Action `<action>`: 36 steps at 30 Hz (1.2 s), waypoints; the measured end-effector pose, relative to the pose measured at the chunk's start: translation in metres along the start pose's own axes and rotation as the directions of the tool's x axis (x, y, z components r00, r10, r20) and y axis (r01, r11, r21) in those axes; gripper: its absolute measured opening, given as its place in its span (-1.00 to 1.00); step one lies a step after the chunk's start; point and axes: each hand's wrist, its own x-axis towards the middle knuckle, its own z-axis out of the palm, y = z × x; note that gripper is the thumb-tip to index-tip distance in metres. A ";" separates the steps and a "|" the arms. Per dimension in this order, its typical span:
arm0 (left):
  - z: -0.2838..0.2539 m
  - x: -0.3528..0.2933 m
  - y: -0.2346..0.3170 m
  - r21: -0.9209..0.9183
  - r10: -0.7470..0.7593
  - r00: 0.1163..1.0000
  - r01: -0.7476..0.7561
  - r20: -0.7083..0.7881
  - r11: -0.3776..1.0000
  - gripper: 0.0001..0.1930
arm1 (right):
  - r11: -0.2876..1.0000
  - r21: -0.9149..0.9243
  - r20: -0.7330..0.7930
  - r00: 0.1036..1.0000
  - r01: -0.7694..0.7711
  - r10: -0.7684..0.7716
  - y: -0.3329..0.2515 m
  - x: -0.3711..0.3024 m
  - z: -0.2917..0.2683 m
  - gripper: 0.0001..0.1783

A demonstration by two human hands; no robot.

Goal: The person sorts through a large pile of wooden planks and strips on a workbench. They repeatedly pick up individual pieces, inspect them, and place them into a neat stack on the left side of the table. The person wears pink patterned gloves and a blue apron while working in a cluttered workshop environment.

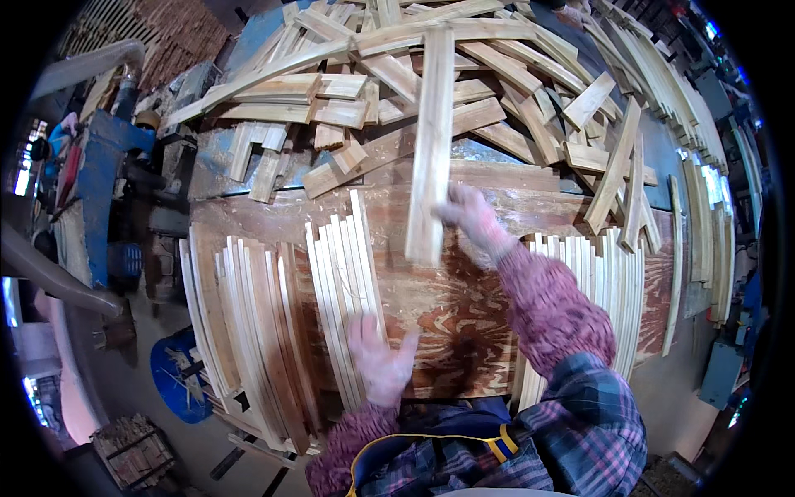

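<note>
My right hand [469,217] grips the edge of a long pale wooden board [431,149], near its lower end. The board stretches away from me over the plywood tabletop [464,331] toward the far heap. My left hand [381,352] is spread, fingers apart, over the near end of a row of thin wooden strips [344,273] set on edge. Whether its fingertips touch the strips, I cannot tell.
A jumbled heap of boards [381,66] covers the blue far table. Stacked strips stand at left [257,331] and at right [613,282], partly behind my right sleeve. A blue bin [178,377] with scraps sits on the floor at left, below blue machinery [116,182].
</note>
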 end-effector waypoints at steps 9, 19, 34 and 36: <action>0.035 0.048 0.028 0.052 -0.050 0.932 0.034 0.359 0.998 -0.18 | 0.479 -0.673 0.076 0.697 0.563 -0.713 0.044 0.008 -0.024 -0.77; -0.002 -0.004 -0.021 0.423 -0.072 0.946 -0.073 0.315 0.903 -0.37 | 0.353 -0.934 -0.105 0.903 0.054 -0.417 -0.161 0.190 0.105 -0.15; 0.007 0.156 -0.012 -0.247 -0.344 0.784 0.521 0.517 0.817 -0.53 | 0.265 -0.815 0.127 0.604 0.516 -0.787 -0.106 0.128 0.044 -0.40; -0.023 0.098 -0.055 -0.467 -0.483 0.804 0.594 0.345 0.655 -0.54 | 0.343 -0.842 0.177 0.814 0.417 -0.553 -0.170 0.136 0.129 -0.18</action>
